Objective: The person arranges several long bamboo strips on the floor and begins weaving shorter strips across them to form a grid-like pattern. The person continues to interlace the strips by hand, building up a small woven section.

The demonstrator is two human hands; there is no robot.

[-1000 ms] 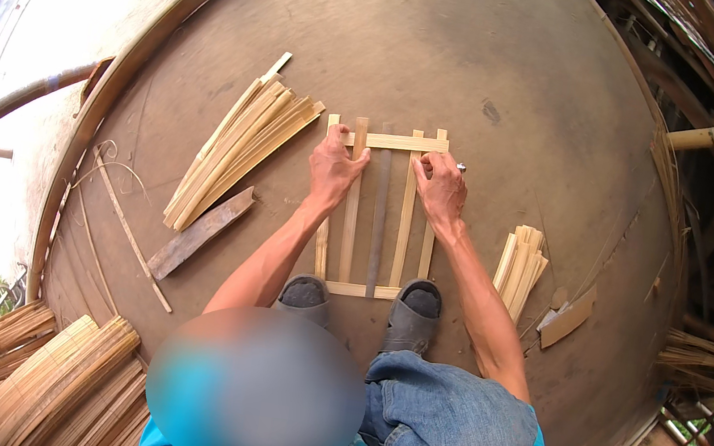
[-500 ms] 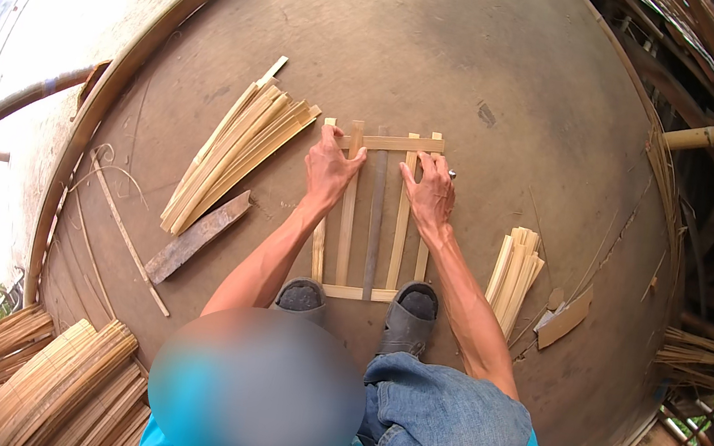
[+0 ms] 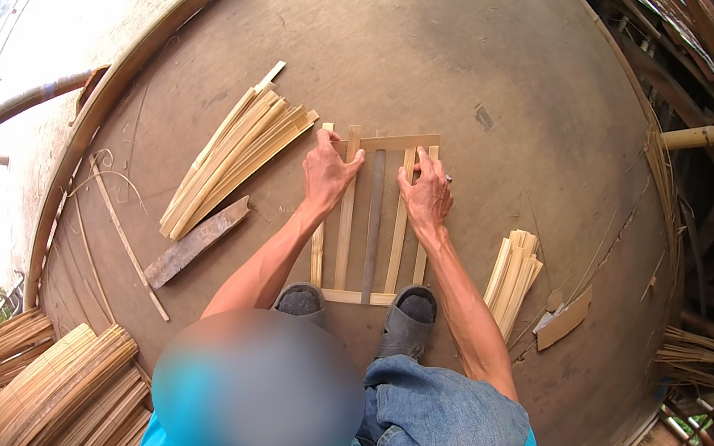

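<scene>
On the floor in front of me, several lengthwise bamboo strips (image 3: 345, 221) stand side by side, one of them dark grey (image 3: 373, 234). A near crosswise strip (image 3: 352, 297) runs by my sandals. Across their far ends lies another crosswise bamboo strip (image 3: 393, 143), its right end tilted a little away from me. My left hand (image 3: 328, 174) is closed round the left part of this strip, its thumb beside a lengthwise strip. At the right part my right hand (image 3: 426, 194), with a ring on one finger, pinches the same strip. My fingers partly hide the crossings.
A fanned bundle of bamboo strips (image 3: 239, 158) lies left, beside a dark flat slat (image 3: 196, 242). To the right are a smaller strip bundle (image 3: 512, 275) and a brown flat piece (image 3: 565, 321). Stacked strips (image 3: 61, 383) fill the near left. My sandals (image 3: 408, 325) border the near strip.
The far crosswise strip has turned slightly, its right end now angled farther from me. My right fingers have shifted a little along with it; my left hand stays nearly in place.
</scene>
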